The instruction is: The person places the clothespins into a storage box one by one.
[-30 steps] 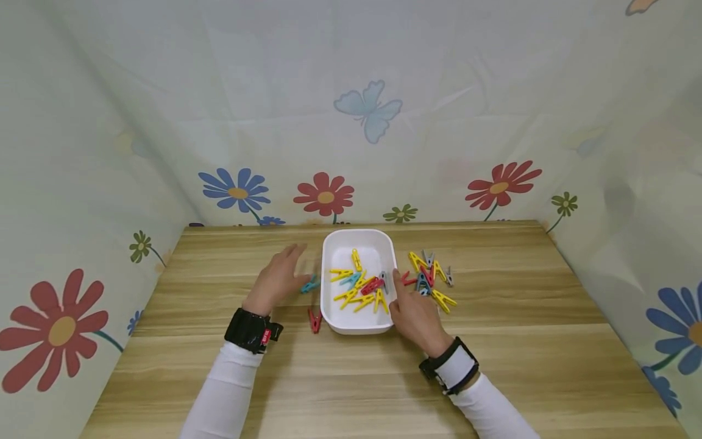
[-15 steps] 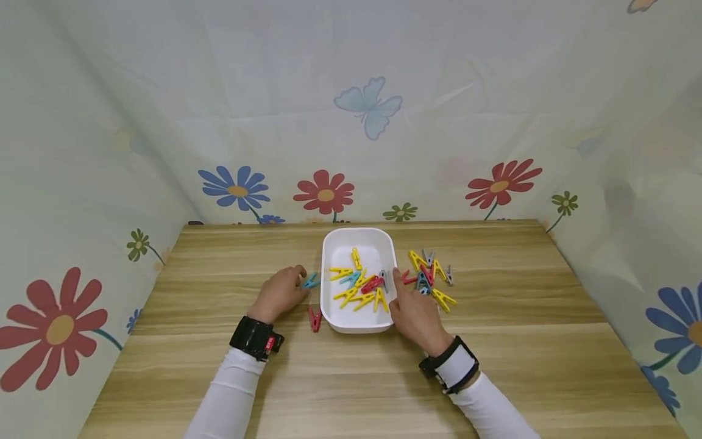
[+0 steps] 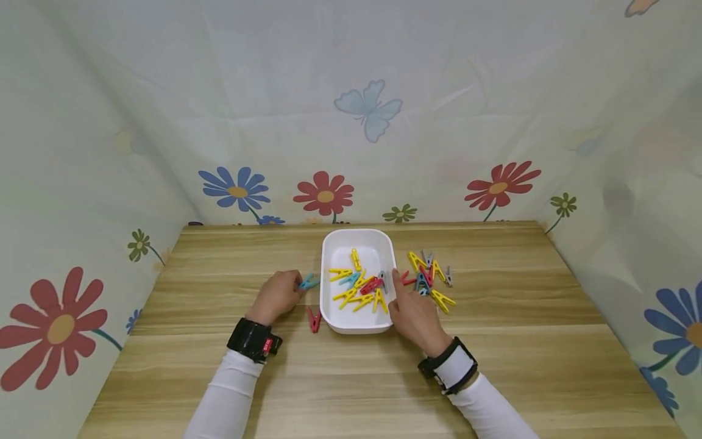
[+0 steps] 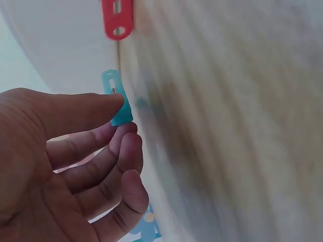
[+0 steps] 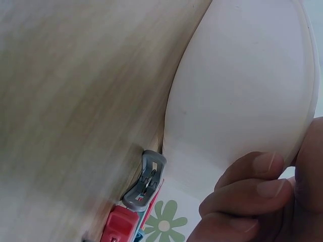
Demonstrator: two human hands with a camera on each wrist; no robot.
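Note:
My left hand (image 3: 276, 296) pinches a teal clothespin (image 3: 309, 282) between thumb and fingers, left of a white plastic tray (image 3: 359, 328). In the left wrist view the thumb lies over one end of the teal clothespin. A red clothespin (image 3: 314, 319) lies on the table by the tray's near left corner. My right hand (image 3: 417, 317) grips the tray's right rim, its fingers against the outer wall in the right wrist view. Inside the tray lie several yellow clothespins (image 3: 362, 302), with red, teal and grey ones among them.
Right of the tray is a loose pile of clothespins (image 3: 425, 277) in yellow, red, grey and blue, close to my right hand. The wooden table (image 3: 351, 384) is bounded by a flower-printed curtain (image 3: 367, 152) behind and on both sides.
My left hand has come down from above the table, and its fingers have closed on the teal clothespin, which has shifted slightly left. My right hand and the tray stay in place.

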